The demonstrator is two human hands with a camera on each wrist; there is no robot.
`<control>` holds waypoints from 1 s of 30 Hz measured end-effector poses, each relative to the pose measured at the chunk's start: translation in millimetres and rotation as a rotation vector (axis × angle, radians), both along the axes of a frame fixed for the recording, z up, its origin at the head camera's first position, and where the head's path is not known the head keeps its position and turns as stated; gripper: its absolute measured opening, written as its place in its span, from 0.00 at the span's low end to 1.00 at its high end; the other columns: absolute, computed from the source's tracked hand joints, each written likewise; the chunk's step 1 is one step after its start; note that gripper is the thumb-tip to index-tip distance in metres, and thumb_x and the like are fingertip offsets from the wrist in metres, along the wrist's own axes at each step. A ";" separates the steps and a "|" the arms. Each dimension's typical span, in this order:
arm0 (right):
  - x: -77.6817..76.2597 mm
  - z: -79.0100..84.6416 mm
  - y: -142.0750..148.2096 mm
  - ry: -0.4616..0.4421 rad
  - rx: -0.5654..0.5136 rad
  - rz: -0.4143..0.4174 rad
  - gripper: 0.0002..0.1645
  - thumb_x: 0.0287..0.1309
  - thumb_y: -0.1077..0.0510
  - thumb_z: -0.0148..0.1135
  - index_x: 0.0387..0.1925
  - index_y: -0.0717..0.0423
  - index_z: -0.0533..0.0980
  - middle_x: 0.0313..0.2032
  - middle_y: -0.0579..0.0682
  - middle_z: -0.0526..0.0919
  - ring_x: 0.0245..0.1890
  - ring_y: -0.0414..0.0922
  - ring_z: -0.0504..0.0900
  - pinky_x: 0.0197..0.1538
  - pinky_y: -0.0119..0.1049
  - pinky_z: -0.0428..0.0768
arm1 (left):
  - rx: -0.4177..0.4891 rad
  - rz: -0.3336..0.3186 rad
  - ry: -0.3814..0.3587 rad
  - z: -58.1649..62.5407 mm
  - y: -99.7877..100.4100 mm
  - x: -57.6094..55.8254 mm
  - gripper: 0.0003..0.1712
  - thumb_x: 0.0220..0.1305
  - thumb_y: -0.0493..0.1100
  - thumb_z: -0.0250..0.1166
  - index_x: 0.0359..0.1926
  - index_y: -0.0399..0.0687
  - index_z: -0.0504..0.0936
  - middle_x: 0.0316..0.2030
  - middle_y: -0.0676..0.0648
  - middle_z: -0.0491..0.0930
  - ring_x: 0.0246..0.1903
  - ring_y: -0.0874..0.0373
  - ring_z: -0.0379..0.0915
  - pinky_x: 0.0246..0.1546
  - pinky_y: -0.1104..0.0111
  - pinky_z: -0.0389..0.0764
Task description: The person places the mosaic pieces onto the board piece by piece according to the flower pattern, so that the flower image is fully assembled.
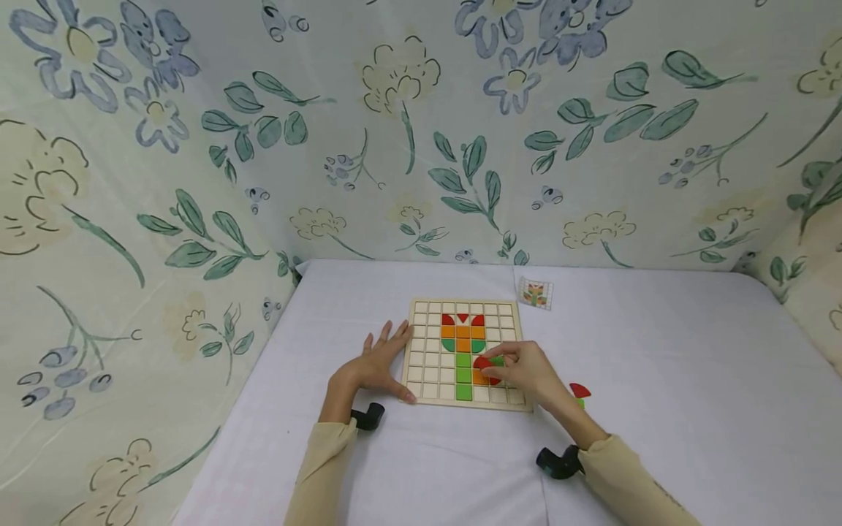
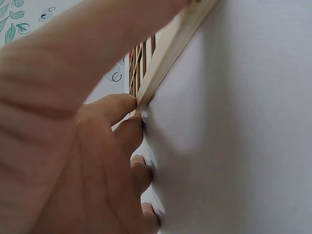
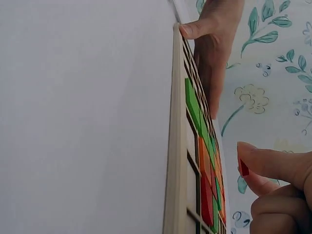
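Observation:
A wooden grid board (image 1: 427, 376) lies on the white cloth, with red, orange and green tiles set in its middle columns. Light green square tiles (image 1: 463, 376) form a line down to the lower edge. My left hand (image 1: 370, 367) is spread at the board's left side, thumb at the near corner and fingertips against the edge. Over the lower right part, my right hand (image 1: 528, 371) pinches a small red tile (image 3: 243, 167) between thumb and finger, held apart from the board. Below that hand sit orange (image 1: 481, 377), red and green tiles, partly hidden.
A small picture card (image 1: 536, 293) with a coloured grid design lies beyond the board's far right corner. Right of the board, a loose red quarter-round tile (image 1: 580, 391) and a green tile (image 1: 579, 402) lie partly behind my right forearm. Flowered cloth (image 1: 408, 146) hangs behind.

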State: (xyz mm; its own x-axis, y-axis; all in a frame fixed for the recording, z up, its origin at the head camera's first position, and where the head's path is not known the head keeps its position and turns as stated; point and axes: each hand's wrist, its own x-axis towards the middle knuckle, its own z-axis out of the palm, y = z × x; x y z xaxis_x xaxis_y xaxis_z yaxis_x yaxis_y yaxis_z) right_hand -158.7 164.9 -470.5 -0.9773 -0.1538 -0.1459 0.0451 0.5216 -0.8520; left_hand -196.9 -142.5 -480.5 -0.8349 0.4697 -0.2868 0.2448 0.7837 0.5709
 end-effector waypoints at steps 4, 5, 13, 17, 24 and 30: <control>-5.9 -4.0 -20.4 -0.008 -0.028 0.029 0.15 0.56 0.59 0.77 0.45 0.60 0.87 0.13 0.42 0.56 0.16 0.39 0.53 0.23 0.28 0.55 | 0.001 -0.004 -0.005 0.4 1.2 0.4 0.79 0.40 0.56 0.87 0.84 0.49 0.44 0.85 0.49 0.35 0.83 0.43 0.19 0.81 0.38 0.27; -7.1 -5.1 -24.5 -0.012 -0.036 0.028 0.15 0.56 0.59 0.77 0.44 0.60 0.88 0.13 0.42 0.56 0.16 0.38 0.53 0.23 0.28 0.55 | -0.001 -0.005 -0.006 0.4 1.5 0.4 0.79 0.41 0.56 0.87 0.84 0.49 0.44 0.85 0.49 0.35 0.83 0.43 0.19 0.81 0.38 0.27; -17.0 -10.8 -46.0 0.010 0.000 0.020 0.14 0.53 0.58 0.79 0.42 0.58 0.89 0.13 0.42 0.56 0.15 0.39 0.53 0.22 0.28 0.52 | -0.016 -0.010 -0.005 1.1 2.0 0.0 0.79 0.41 0.57 0.86 0.84 0.50 0.43 0.85 0.50 0.34 0.83 0.44 0.18 0.81 0.39 0.26; -20.8 -12.8 -51.7 0.003 0.015 0.009 0.13 0.52 0.59 0.80 0.40 0.57 0.89 0.13 0.42 0.56 0.16 0.39 0.53 0.22 0.28 0.52 | -0.012 -0.008 -0.007 0.1 1.2 0.1 0.79 0.41 0.57 0.86 0.84 0.50 0.43 0.85 0.49 0.35 0.83 0.44 0.18 0.81 0.39 0.26; -24.1 -15.6 -54.9 0.013 0.020 -0.001 0.12 0.52 0.60 0.80 0.39 0.57 0.89 0.14 0.42 0.57 0.17 0.39 0.54 0.23 0.28 0.53 | -0.009 -0.001 -0.003 1.1 0.8 1.3 0.79 0.41 0.57 0.87 0.84 0.50 0.44 0.85 0.50 0.35 0.83 0.44 0.19 0.81 0.39 0.26; -24.2 -16.2 -53.1 0.010 0.024 -0.013 0.12 0.52 0.59 0.80 0.40 0.55 0.89 0.14 0.42 0.58 0.17 0.39 0.56 0.23 0.29 0.53 | -0.010 0.001 -0.005 1.7 1.1 1.4 0.79 0.41 0.57 0.87 0.84 0.50 0.44 0.85 0.50 0.35 0.83 0.44 0.19 0.81 0.39 0.27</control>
